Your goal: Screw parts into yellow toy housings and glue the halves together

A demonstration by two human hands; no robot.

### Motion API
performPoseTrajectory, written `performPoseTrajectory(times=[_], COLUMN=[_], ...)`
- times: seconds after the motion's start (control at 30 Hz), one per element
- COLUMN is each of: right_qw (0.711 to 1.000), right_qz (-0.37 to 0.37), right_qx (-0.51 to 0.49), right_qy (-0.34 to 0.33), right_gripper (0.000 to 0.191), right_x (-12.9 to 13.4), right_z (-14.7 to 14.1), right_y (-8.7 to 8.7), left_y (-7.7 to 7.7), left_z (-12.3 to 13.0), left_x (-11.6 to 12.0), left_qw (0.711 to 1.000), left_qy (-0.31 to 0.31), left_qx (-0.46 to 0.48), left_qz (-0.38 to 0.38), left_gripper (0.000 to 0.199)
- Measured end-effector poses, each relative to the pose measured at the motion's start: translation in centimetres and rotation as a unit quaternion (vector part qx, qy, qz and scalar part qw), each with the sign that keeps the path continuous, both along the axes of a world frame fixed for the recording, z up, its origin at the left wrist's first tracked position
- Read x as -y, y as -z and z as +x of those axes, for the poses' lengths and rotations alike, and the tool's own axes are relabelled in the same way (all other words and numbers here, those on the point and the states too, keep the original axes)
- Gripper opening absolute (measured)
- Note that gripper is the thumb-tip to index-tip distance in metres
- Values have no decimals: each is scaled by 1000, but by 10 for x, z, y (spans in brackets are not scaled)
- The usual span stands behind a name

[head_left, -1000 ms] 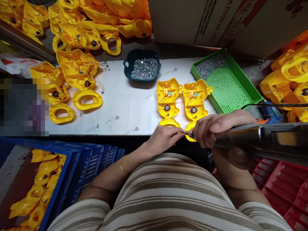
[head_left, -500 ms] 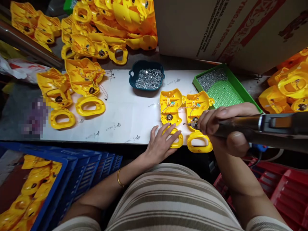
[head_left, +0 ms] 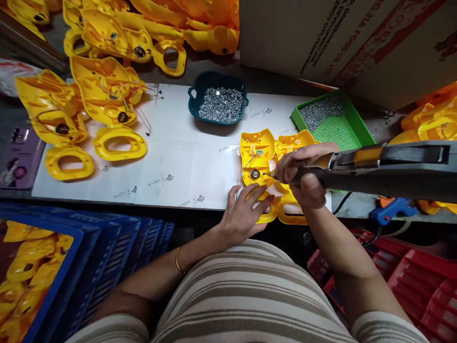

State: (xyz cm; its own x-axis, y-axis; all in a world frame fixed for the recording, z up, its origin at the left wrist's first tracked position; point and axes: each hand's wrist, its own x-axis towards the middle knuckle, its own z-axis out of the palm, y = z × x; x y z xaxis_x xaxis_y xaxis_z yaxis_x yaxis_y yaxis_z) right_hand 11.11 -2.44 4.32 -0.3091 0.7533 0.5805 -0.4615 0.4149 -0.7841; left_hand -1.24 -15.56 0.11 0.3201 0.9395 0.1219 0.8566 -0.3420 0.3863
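My right hand (head_left: 303, 191) is closed around a dark electric screwdriver (head_left: 360, 178) lying nearly level. Its tip points left, beside the round speaker (head_left: 254, 174) in the left yellow plastic shell (head_left: 266, 140). Whether the tip touches the shell is too small to tell. My left hand (head_left: 237, 216) rests with fingers spread over the loop-shaped lower end (head_left: 272, 212) of that shell. Thin wires and a small green board show inside it. A second yellow shell (head_left: 298, 138) lies alongside, partly hidden by my right hand and the screwdriver.
A dark teal basin (head_left: 194, 102) and a green tray (head_left: 352, 139) hold small metal screws. More yellow shells (head_left: 103, 90) lie left, behind and right. A cardboard box (head_left: 278, 43) stands behind. Blue crates (head_left: 89, 247), red crates (head_left: 403, 267) and a blue glue gun (head_left: 392, 209) are nearer me.
The screwdriver and my right hand have moved left, from the right shell to the left one. My left hand stays on the loop. The view has shifted slightly.
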Motion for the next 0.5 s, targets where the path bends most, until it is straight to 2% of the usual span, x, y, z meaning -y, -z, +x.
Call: performPoseTrajectory(times=[0.33, 0.43, 0.5], right_qw=[999, 1000, 999], right_qz=[39, 25, 4], right_qx=[5, 3, 46], right_qy=[1, 2, 2], right_gripper=[22, 23, 24], right_x=[-4, -4, -5], right_z=[-10, -8, -4], right_y=[7, 11, 16], left_y=[1, 3, 5], left_z=[-1, -2, -2], left_x=[1, 1, 1], left_qw=[1000, 1000, 1000], left_qy=[3, 8, 12], left_qx=[7, 21, 25], left_qz=[13, 11, 7], left_gripper=[59, 62, 61])
